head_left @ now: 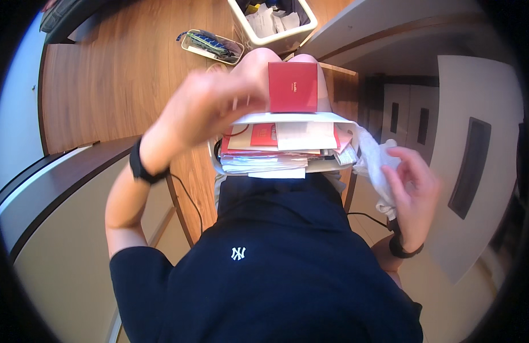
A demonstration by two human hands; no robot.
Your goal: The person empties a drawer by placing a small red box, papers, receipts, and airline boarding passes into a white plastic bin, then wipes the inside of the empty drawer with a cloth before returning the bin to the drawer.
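Note:
My left hand (210,106) is raised over the far left side of the white container (316,118) on my lap and is smeared by motion. Whether its fingers hold anything I cannot tell. A crumpled white cloth (374,166) hangs from my right hand (414,182), whose fingers curl round it beside the container's right end. Just past the far rim, over my knees, a square red box (293,87) with small gold print lies flat. Packed into the container are a stack of papers (264,163) and red and cream envelopes (264,135).
A waste bin (310,31) with crumpled paper stands beyond my knees. Left of it, a small tray (239,57) with cords sits on the wooden floor (104,86). Grey drawer fronts (447,114) rise on the right. A black cable (187,200) runs down at the left.

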